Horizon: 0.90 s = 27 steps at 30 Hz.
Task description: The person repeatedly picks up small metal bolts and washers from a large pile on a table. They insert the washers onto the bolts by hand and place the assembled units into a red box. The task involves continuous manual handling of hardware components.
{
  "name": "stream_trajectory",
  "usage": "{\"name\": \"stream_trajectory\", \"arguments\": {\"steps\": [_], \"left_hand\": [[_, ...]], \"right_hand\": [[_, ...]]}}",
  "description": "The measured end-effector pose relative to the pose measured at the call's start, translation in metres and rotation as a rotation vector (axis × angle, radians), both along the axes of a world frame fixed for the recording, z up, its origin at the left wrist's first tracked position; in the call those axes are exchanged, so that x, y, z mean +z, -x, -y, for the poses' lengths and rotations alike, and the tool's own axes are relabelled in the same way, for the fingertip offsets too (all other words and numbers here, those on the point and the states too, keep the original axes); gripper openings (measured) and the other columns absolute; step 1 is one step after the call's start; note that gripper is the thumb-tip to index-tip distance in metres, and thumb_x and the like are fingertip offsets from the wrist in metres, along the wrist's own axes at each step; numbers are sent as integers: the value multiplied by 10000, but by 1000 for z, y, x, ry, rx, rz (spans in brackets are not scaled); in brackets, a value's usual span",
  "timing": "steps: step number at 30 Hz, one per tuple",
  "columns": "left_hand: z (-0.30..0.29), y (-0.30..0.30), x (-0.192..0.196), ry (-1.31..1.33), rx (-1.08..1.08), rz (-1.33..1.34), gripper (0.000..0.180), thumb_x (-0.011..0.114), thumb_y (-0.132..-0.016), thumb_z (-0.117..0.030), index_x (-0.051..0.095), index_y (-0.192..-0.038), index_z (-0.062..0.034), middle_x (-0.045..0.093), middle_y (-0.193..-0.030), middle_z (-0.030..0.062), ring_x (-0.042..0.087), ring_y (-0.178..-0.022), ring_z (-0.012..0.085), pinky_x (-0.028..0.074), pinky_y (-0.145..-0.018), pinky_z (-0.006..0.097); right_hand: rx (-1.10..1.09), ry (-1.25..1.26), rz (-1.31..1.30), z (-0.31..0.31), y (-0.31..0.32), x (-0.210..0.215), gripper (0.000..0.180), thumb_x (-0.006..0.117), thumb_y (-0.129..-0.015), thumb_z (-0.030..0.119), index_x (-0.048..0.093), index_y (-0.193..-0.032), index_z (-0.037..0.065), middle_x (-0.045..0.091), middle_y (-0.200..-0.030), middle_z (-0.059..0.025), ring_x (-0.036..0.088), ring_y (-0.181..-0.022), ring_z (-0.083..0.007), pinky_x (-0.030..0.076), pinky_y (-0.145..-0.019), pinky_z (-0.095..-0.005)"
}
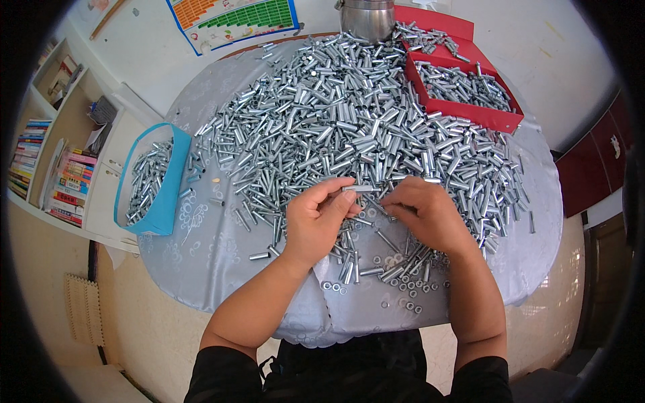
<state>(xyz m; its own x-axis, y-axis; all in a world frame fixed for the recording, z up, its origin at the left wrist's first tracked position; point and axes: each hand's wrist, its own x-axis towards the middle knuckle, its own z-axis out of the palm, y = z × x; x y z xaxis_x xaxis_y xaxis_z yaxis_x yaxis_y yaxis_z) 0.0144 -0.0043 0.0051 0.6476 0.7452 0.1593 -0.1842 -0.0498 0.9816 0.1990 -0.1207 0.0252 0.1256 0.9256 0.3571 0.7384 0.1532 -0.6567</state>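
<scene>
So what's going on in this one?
A person sits at a round table heaped with small metal sleeves. The left hand and right hand hold one sleeve between them above loose washers. A blue bin and a red box hold more sleeves.

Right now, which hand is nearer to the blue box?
Left. The left hand is to the right of the blue box, with bare tablecloth and scattered metal tubes between them. The right hand is farther right, beyond the left hand.
</scene>
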Motion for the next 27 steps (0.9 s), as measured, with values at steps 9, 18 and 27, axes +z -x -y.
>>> {"name": "stream_trajectory", "arguments": {"steps": [9,18,27], "left_hand": [[1,-1,-5,-13,16,23,226,628,-917,-33,648,-1137,14,684,-928,65,655,-744,108,546,-683,227],[0,-1,-4,-40,28,-21,230,652,-901,-28,666,-1129,3,677,-871,40,605,-687,69,517,-626,200],[-1,-2,-2,44,26,-66,230,653,-894,-17,658,-1121,21,697,-891,70,628,-671,85,514,-602,202]], "right_hand": [[32,187,275,3,9,-5,112,683,-764,137,699,-864,90,588,-866,-80,626,-828,-278,516,-717,-396],[59,201,233,2,11,-7,100,658,-771,109,680,-866,87,595,-869,-85,625,-834,-294,507,-726,-411],[-344,180,-526,-4,11,-2,94,674,-819,33,648,-906,9,675,-843,-71,646,-717,-137,500,-654,-280]]}}
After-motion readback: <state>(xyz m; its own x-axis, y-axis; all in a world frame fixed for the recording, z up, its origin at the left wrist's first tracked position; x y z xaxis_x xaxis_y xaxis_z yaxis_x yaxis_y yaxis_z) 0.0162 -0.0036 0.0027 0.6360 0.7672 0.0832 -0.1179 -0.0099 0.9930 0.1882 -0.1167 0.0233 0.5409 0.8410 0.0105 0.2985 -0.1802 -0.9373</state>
